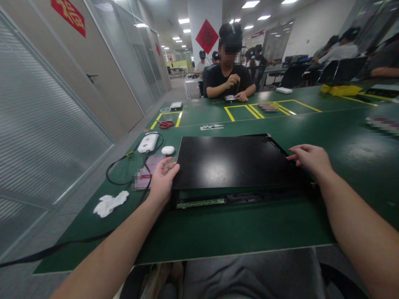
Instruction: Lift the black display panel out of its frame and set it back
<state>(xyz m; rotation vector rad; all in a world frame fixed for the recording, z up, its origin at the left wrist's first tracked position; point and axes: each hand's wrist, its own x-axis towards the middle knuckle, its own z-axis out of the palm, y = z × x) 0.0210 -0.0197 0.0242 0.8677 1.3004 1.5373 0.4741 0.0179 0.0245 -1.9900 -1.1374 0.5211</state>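
A flat black screen panel (218,162) lies tilted and shifted over a black frame (258,196). A green circuit strip (201,203) shows in the gap along the near side. My left hand (162,179) has its bent fingers and thumb closed at the panel's left edge; their undersides are hidden. At the opposite side, my right hand (311,160) is held with loosely bent fingers apart, the tips at the right edge of the panel and frame. Whether those tips press on the panel or the frame is hard to see.
Left on the green table (237,236) are a crumpled tissue (110,203), a phone (149,172), a white case (168,150), a white power bank (148,142) with a black cable and red scissors (166,124). White strips (212,127) lie beyond the panel. A person (230,70) works opposite.
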